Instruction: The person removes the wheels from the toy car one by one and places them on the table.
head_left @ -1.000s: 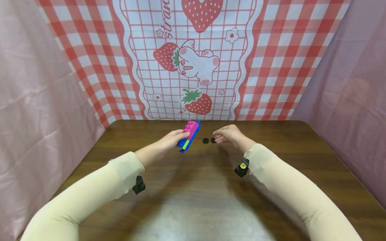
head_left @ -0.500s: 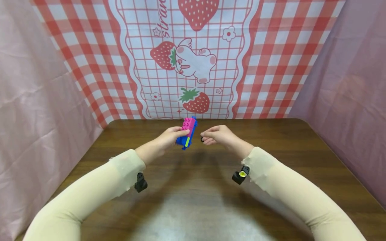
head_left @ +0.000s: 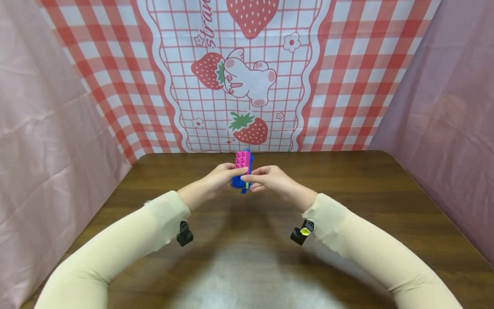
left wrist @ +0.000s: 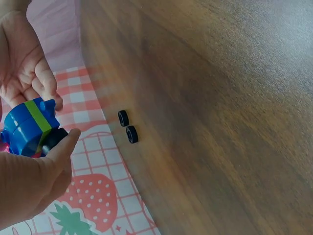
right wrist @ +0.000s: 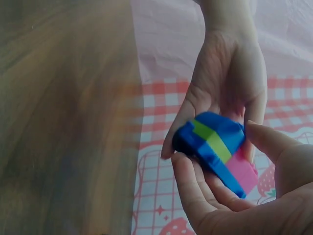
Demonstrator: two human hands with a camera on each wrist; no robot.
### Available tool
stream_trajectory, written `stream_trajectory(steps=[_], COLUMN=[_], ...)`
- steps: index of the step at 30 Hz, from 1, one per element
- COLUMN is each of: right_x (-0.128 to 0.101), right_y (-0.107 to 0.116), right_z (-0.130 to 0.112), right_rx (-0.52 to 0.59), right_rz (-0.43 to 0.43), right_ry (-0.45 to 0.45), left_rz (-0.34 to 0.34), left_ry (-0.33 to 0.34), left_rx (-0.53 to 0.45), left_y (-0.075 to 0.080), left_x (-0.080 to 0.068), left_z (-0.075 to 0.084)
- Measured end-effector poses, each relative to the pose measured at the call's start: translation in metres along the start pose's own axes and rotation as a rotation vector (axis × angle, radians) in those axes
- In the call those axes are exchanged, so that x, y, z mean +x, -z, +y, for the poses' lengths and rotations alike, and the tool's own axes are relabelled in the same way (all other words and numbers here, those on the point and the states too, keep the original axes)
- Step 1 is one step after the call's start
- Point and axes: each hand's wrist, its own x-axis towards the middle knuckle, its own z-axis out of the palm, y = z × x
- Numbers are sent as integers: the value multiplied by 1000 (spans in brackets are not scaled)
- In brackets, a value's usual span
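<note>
In the head view, both hands meet at a toy built of blocks (head_left: 242,159), pink and studded on top, blue below, with a lime strip. My left hand (head_left: 217,180) grips it with the thumb across the pink block. From the other side, my right hand (head_left: 278,183) holds it, thumb over the front and fingers curled behind. A dark round wheel (left wrist: 53,141) shows at the toy's blue end, beside a finger of the left hand. The right hand's fingertips (right wrist: 183,164) lie by the blue end. Any wheel in the right hand is hidden.
Two black wheels (left wrist: 127,126) stand on the brown wooden table (head_left: 247,257) near its far edge, visible in the left wrist view. A strawberry-print cloth (head_left: 247,77) hangs behind the table. Pink curtains (head_left: 58,107) hang at both sides.
The right hand took up a black wheel from the table and moved left to the toy. The left hand has turned the block toy slightly and brought it toward the middle.
</note>
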Motion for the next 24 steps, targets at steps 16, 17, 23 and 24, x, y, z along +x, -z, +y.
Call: stream_trajectory(steps=[16, 17, 23, 24], right_x=[2, 2, 2, 2], right_y=[-9, -7, 7, 10], right_z=[6, 6, 7, 7], right_rx=[102, 95, 42, 29], right_rz=[23, 5, -123, -143], right_ry=[11, 14, 15, 13], left_rz=[-10, -11, -17, -17], left_ry=[36, 40, 40, 33], left_rx=[-39, -35, -31, -40], left_y=[2, 3, 9, 9], left_x=[1, 1, 2, 2], left_z=[-4, -4, -6, -7])
